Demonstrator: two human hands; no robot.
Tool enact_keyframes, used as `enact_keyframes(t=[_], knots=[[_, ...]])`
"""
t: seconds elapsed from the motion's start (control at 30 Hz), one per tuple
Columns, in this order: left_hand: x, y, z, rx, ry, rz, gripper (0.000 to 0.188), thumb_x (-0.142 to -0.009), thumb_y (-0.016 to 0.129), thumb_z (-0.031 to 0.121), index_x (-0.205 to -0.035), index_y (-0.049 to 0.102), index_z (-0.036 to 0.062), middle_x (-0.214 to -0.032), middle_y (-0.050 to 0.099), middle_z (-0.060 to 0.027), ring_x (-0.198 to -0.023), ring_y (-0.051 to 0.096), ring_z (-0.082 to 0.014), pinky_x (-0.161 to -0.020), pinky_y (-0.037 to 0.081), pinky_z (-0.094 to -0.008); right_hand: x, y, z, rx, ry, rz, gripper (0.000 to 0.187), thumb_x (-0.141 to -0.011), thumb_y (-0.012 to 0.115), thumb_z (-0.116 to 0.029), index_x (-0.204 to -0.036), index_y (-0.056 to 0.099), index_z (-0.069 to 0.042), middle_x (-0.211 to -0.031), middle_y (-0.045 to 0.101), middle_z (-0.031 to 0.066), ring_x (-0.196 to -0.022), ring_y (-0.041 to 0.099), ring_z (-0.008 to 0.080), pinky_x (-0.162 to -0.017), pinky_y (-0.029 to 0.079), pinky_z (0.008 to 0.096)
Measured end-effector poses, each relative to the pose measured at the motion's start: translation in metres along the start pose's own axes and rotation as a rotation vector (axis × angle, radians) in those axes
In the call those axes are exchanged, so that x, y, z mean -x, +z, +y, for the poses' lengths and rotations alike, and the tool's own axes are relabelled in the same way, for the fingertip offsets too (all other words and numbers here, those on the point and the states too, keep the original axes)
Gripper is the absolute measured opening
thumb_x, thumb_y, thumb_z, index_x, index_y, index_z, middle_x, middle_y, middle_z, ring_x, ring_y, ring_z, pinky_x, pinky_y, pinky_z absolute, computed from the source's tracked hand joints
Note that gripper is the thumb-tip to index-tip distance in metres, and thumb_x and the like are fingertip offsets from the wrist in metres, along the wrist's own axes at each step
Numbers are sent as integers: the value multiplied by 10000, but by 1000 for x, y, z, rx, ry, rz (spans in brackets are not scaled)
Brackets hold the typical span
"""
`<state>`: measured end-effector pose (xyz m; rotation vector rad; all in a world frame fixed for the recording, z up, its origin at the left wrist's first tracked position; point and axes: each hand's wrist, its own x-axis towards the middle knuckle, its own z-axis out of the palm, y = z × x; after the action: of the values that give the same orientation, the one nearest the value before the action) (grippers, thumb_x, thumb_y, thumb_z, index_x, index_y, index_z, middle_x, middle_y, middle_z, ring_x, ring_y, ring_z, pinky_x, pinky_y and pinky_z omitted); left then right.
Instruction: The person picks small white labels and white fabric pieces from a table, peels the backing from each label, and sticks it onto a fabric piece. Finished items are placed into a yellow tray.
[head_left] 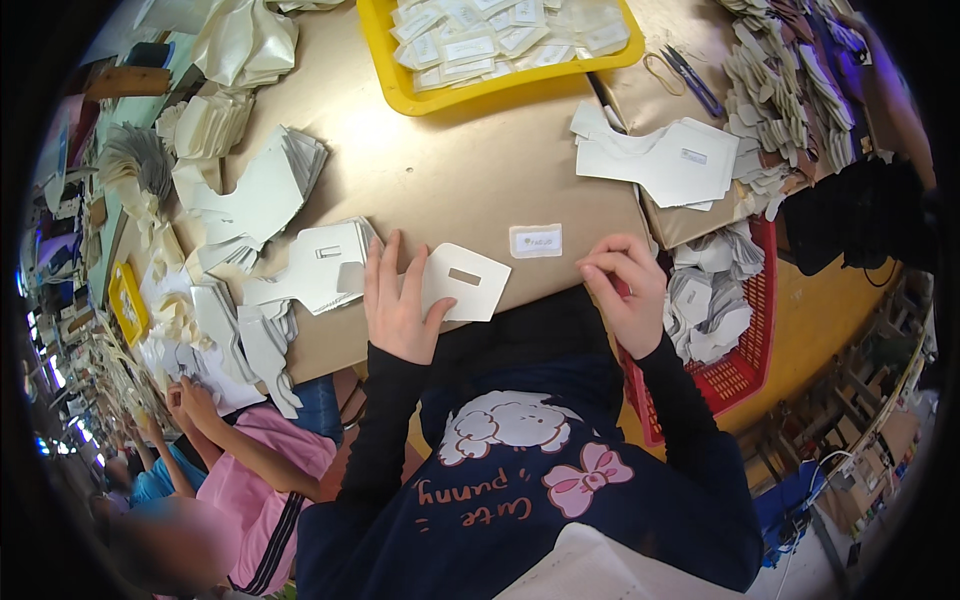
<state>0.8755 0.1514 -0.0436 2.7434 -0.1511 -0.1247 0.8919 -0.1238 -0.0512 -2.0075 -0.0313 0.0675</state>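
Observation:
My left hand (400, 308) lies with its fingers spread on the table, its thumb over the edge of a white cut piece (480, 284) with a rectangular slot. The left fingers also reach the edge of a stack of similar slotted white pieces (325, 262). To the right of the slotted piece, a small white rectangular label (536, 241) lies on the brown table covering. My right hand (628, 292) is just right of the label, with thumb and forefinger pinched together. Whatever the pinch may hold is too small to make out.
A yellow tray (400, 94) of small packets stands at the back. Scissors (692, 80) and white pieces (655, 160) lie at the right, above a red basket (762, 330) of more pieces. Stacks (250, 190) fill the left, where a person in pink (270, 450) sits.

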Motion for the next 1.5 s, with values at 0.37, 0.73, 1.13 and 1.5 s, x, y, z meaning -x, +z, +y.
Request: enact_keyframes(t=[0.37, 0.73, 1.13, 1.5], knots=[[6, -8, 17, 708, -175, -108, 269, -841, 754, 143, -1015, 585, 27, -828, 676, -92, -809, 681, -207, -795, 507, -320, 24, 26, -17, -227, 29, -218, 237, -834, 741, -113, -1027, 662, 1, -923, 627, 106, -794, 613, 203, -699, 487, 297], [-46, 41, 40, 703, -93, -94, 436, -854, 745, 160, -1213, 521, 54, -742, 627, -37, -619, 554, -83, -577, 445, -241, -8, 8, -3, 46, 194, -3, 208, -837, 731, -124, -751, 629, 34, -627, 551, 90, -501, 490, 155, -489, 381, 295], [-45, 44, 42, 689, -237, -37, 289, -819, 757, 150, -1048, 599, 72, -805, 663, -75, -675, 637, -196, -632, 496, -310, -23, 5, 6, 103, 219, -103, 190, -813, 742, -153, -764, 674, 18, -627, 576, 98, -519, 530, 175, -499, 401, 313], [-47, 40, 48, 634, -212, -21, 125, -822, 742, 137, -899, 688, 55, -866, 690, -68, -701, 642, -228, -655, 505, -316, -28, 1, 8, 84, 226, -153, 173, -825, 748, -110, -790, 684, 47, -591, 576, 20, -529, 472, 49, -496, 373, 226]])
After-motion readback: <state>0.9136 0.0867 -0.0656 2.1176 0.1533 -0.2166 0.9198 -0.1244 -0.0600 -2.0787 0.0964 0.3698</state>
